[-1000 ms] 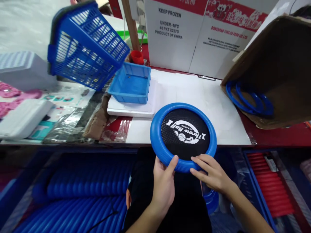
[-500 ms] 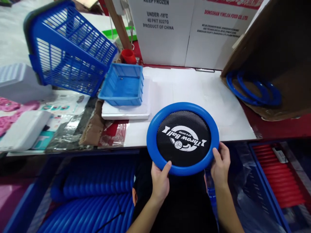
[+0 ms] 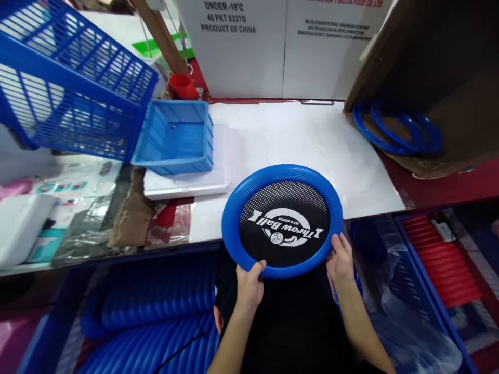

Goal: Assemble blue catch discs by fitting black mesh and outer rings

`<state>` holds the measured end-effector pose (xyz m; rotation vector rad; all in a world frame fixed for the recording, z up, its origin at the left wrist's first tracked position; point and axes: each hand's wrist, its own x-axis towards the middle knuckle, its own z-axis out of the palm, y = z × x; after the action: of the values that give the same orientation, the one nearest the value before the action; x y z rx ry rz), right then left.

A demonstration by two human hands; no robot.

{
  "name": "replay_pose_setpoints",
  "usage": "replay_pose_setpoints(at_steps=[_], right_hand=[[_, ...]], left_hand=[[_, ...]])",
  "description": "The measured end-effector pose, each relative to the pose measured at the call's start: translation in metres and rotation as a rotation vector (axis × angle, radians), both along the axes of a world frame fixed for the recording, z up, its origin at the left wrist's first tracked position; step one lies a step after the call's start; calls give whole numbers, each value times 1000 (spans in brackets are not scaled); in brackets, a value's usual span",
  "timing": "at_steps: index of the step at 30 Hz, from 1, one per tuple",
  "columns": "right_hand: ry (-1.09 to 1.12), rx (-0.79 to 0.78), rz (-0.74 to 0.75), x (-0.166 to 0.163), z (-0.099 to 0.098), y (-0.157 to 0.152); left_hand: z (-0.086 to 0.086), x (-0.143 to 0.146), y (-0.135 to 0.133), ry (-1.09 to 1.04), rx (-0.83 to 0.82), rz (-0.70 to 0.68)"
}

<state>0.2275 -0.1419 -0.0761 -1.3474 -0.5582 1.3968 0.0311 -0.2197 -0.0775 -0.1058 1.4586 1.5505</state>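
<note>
While both hands (image 3: 249, 288) (image 3: 340, 263) clamp the blue-rimmed disc (image 3: 284, 222) by its near edge, white tabletop (image 3: 296, 137) spreads wide beyond.

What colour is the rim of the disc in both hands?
The rim is blue, clearest in the head view.

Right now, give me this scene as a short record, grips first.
Left grip: on the disc, thumb over its near rim
Right grip: on the disc's right rim
Disc: blue rim, black mesh, white "Throw Ball" print
Tray: blue, on a white slab
Basket: blue, tilted, left of the tray
Rings: blue, in the brown carton at right
</note>
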Motion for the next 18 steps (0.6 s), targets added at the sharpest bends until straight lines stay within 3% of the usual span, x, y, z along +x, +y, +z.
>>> replay_pose_setpoints(at_steps=[5, 8, 10, 13, 16, 18], right_hand=[[-69, 53, 209, 25, -18, 3], [-204, 204, 295, 59, -14, 8], [-254, 367, 354, 78, 6, 12], [-358, 662, 618, 90, 57, 19], [-632, 904, 1030, 80, 107, 28], [-781, 986, 1160, 69, 126, 34]], left_hand=[[-5, -10, -4, 16, -5, 13], [-3, -31, -13, 155, 75, -15], [5, -49, -18, 291, 187, -195], [26, -70, -15, 479, 402, -533], [44, -79, -3, 594, 505, -627], [49, -83, 4, 620, 510, -627]])
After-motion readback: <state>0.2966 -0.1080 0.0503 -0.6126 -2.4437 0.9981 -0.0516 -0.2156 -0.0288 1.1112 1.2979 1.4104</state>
